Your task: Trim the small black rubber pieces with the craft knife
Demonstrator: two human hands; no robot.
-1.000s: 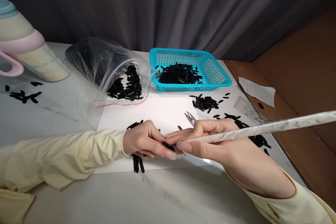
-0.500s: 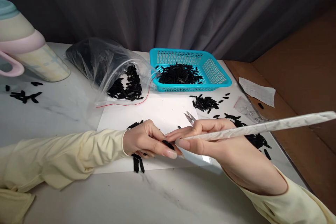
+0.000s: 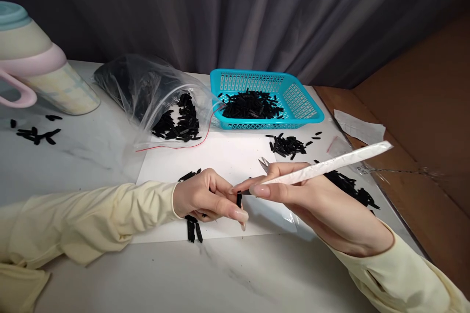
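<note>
Pinched between the thumb and fingers of my left hand (image 3: 209, 198) is a small slender black piece (image 3: 239, 199), standing nearly upright. My right hand (image 3: 304, 190) grips a long thin tool with a white-wrapped handle (image 3: 330, 162); its narrow dark tip touches or nearly touches the black piece. Fingers hide part of that tip. Behind my right hand, pointed metal blades (image 3: 263, 163) poke out over the white paper (image 3: 227, 156). Several more black pieces (image 3: 193, 230) lie beside and below my left hand, partly covered by it.
A blue basket (image 3: 312, 120) of black pieces stands at the back. Left of it lies an open clear bag (image 3: 147, 83) with more inside. Loose heaps (image 3: 288, 145) rest at the right, near a paper slip (image 3: 360, 127). A pastel tumbler (image 3: 55, 78) stands far left.
The black piece has turned from slanting to nearly upright in my left fingers. My right hand has shifted slightly, and the white-wrapped handle now points more steeply upward.
</note>
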